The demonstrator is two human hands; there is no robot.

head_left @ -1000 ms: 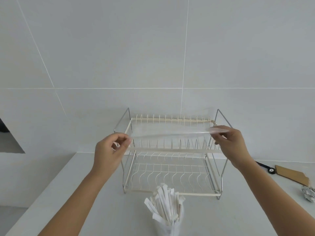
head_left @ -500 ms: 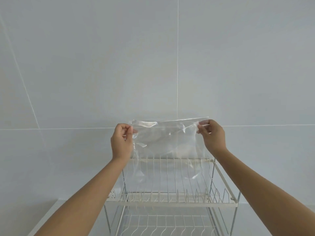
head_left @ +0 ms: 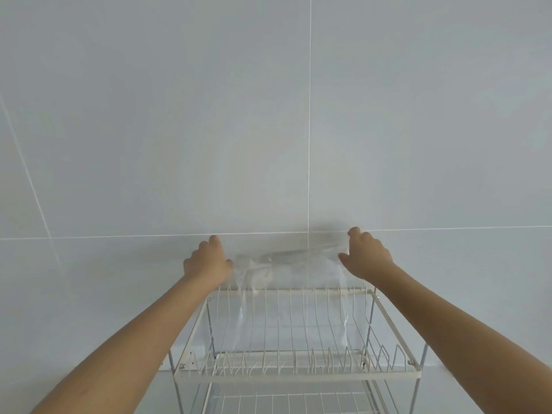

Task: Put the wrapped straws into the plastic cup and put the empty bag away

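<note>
An empty clear plastic bag (head_left: 286,276) hangs stretched between my two hands, above the back of a dish rack's top tier. My left hand (head_left: 207,261) pinches its upper left corner. My right hand (head_left: 366,255) holds the upper right corner. The bag's lower part drapes down among the upright wires of the rack and is blurred. The cup with the wrapped straws is out of view.
A white two-tier wire dish rack (head_left: 298,376) stands against the white tiled wall (head_left: 298,115). Its lower tier (head_left: 286,401) shows at the bottom edge. Both my forearms reach over the rack's sides.
Both hands carried the bag forward and down toward the wall, over the rack's top tier. The camera tilted up, so the straws cup and counter left the view.
</note>
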